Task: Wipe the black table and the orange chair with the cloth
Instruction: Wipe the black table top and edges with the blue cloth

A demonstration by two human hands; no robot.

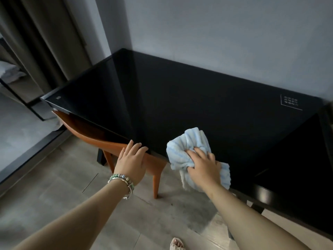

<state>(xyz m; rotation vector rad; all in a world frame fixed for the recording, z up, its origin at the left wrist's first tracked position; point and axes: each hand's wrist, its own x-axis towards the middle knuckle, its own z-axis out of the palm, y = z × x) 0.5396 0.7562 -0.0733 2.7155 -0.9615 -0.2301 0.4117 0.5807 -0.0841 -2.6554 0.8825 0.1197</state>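
Observation:
A glossy black table (180,98) stands against the grey wall, filling the middle of the view. An orange chair (90,134) is pushed under its near left side. My right hand (203,168) grips a bunched light blue cloth (189,147) and presses it onto the table's near edge. My left hand (131,159) rests with spread fingers on top of the chair's backrest, right at the table's edge; beaded bracelets circle that wrist.
A small white printed mark (290,101) sits on the table's far right corner. Brown curtains (45,42) hang at the left beside a dark frame. Wood-look floor (72,195) lies below, and a foot in a sandal (177,244) shows at the bottom.

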